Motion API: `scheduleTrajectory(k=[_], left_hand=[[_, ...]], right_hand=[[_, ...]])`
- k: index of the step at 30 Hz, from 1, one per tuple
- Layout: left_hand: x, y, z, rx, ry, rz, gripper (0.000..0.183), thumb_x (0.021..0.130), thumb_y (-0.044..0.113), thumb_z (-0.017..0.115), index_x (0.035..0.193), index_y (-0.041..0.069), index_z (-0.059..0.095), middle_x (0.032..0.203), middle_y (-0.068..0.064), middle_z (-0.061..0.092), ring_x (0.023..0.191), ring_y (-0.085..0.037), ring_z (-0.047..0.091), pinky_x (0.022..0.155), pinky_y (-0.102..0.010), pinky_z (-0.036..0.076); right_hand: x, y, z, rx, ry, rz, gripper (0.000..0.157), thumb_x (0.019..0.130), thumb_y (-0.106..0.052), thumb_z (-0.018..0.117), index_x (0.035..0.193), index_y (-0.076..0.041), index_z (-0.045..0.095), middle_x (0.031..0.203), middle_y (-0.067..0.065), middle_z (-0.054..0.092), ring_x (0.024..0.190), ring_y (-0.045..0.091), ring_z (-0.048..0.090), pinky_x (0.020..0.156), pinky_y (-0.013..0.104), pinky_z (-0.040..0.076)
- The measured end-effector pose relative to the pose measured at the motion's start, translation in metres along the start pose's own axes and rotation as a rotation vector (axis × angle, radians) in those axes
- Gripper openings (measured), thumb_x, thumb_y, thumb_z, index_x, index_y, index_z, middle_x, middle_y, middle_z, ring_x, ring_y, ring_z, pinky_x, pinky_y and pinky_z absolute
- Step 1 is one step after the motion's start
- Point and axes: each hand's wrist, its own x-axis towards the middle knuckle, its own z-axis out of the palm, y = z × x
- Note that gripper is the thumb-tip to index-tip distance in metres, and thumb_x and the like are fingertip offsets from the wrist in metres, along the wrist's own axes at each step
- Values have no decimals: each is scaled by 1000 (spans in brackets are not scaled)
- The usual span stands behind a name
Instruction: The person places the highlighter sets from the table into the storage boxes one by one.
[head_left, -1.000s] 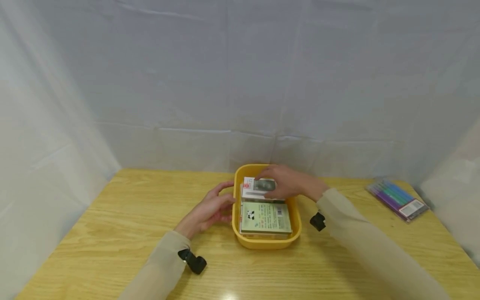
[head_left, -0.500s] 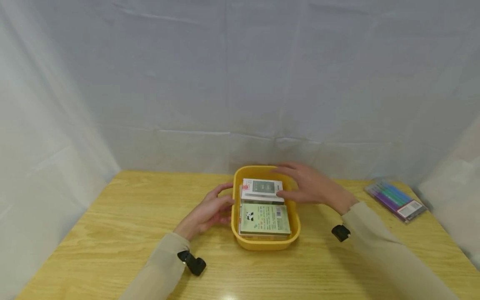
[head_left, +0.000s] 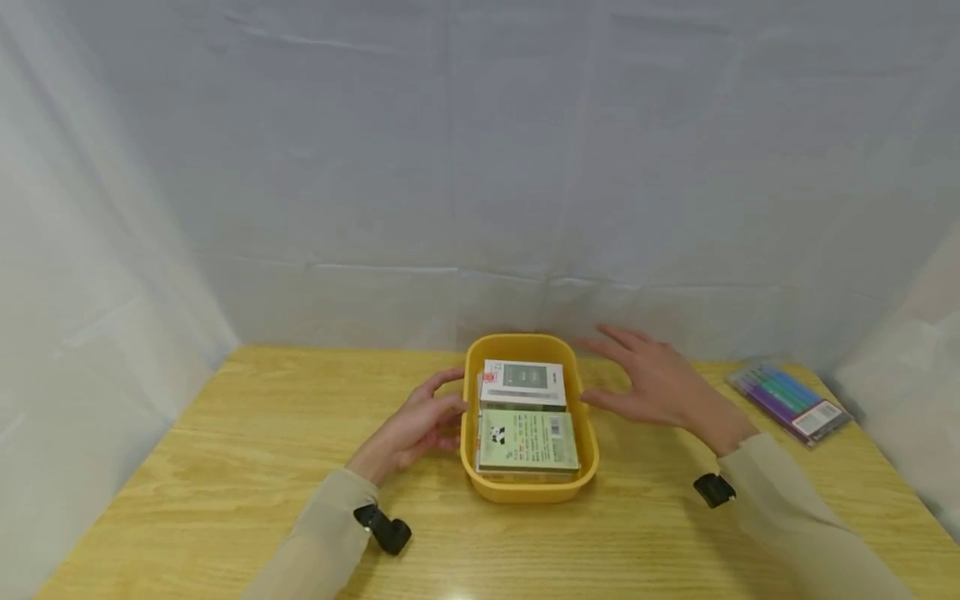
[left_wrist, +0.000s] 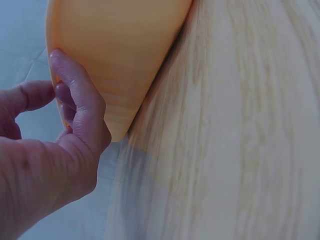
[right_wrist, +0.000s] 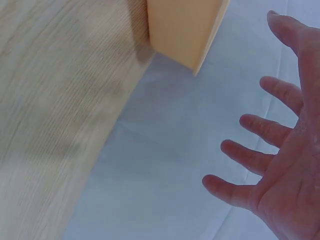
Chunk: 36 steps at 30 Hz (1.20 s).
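A yellow plastic basket (head_left: pixel 531 492) stands on the wooden table, two flat boxes side by side in it. The farther one is a white box (head_left: pixel 523 382) with a grey panel; nearer lies a pale green box (head_left: pixel 528 440) with a panda picture. My left hand (head_left: pixel 420 421) holds the basket's left side. In the left wrist view its thumb is at the rim and its curled fingers lie against the outer wall (left_wrist: pixel 125 55). Just right of the basket, my right hand (head_left: pixel 648 379) is in the air, holding nothing. Its fingers (right_wrist: pixel 245 155) are spread in the right wrist view.
A clear pack of coloured pens (head_left: pixel 791 402), purple to blue, lies at the table's right. White sheeting (head_left: pixel 420 167) hangs behind the table (head_left: pixel 300 425) and along both sides.
My right hand has let go of the white box and moved out of the basket to the right, its fingers spreading. My left hand has stayed at the basket's left side.
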Motion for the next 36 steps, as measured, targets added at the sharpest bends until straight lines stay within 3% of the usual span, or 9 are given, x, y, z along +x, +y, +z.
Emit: scheduleTrajectory(k=[12,36], left_hand=[[0,1,0,9,10,3,62,98,10,53,156,19,33,138,-20,57,102,-22,59,69,-30,52],[3,1,-1,10,8,3,62,98,12,53,156,20,33,144,-21,54,108,-25,59,71,-30,53]], right_hand=[[-22,15,3,-116,19,79,74,93,-67,58,154,-27,46,163,16,39,145,50,38,106,75,36],[-69,57,5,-102,-11,217,75,93,-65,60,153,-21,49,161,24,37,142,59,34,101,81,32]])
